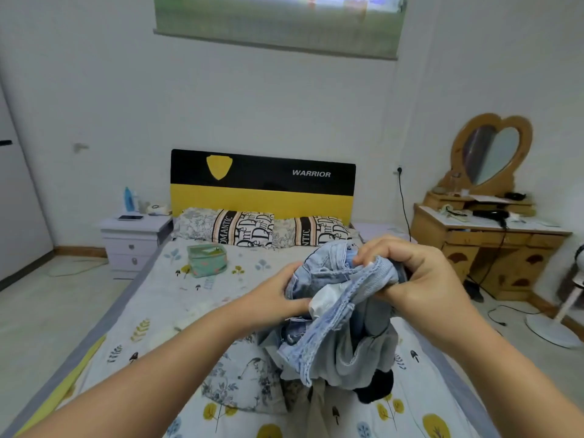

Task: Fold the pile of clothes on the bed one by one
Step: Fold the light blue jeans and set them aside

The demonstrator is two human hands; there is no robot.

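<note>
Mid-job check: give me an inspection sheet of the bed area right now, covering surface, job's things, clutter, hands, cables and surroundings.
Surface: bed with a patterned sheet, two pillows at the headboard.
Job's things: light denim garment held up, bunched and unfolded; remaining clothes pile beneath it.
Clutter: green pouch near the pillows.
Hands: left hand and right hand both grip the denim.
Cables: black cable from a wall socket; another on the floor by the fan base.
Surroundings: nightstand with a phone and bottle; dressing table with a heart-shaped mirror.
</note>
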